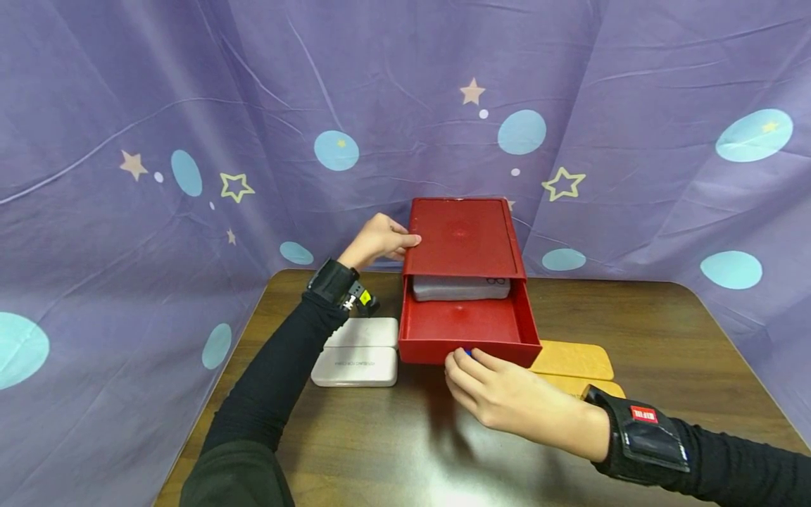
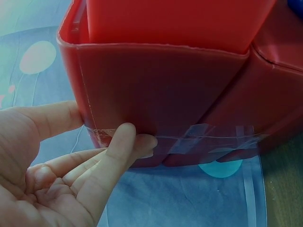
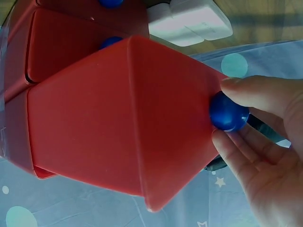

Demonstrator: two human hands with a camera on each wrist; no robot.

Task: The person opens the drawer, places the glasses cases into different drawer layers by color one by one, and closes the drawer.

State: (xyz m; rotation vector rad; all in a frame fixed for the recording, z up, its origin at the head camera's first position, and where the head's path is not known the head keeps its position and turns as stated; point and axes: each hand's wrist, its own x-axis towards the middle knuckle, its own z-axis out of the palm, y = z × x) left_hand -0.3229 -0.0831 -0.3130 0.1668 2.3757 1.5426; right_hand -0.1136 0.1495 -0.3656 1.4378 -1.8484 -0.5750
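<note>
A red drawer cabinet [image 1: 465,236] stands at the back middle of the table, its top drawer [image 1: 469,321] pulled out toward me. Inside that drawer, toward the back, lies a pale case [image 1: 461,288] with a glasses mark, partly covered by the cabinet top. My right hand [image 1: 500,394] pinches the blue knob [image 3: 228,112] on the drawer front between thumb and fingers. On the cabinet's left side, my left hand [image 1: 379,238] rests with fairly straight fingers touching the wall and upper edge; the left wrist view shows those fingertips [image 2: 124,135] against the red side.
Two white cases [image 1: 355,366] lie left of the cabinet. Yellow cases [image 1: 573,359] lie at its right, partly behind my right hand. More red drawers with blue knobs [image 3: 111,42] sit below the pulled-out one. A purple patterned cloth [image 1: 405,105] hangs behind the table.
</note>
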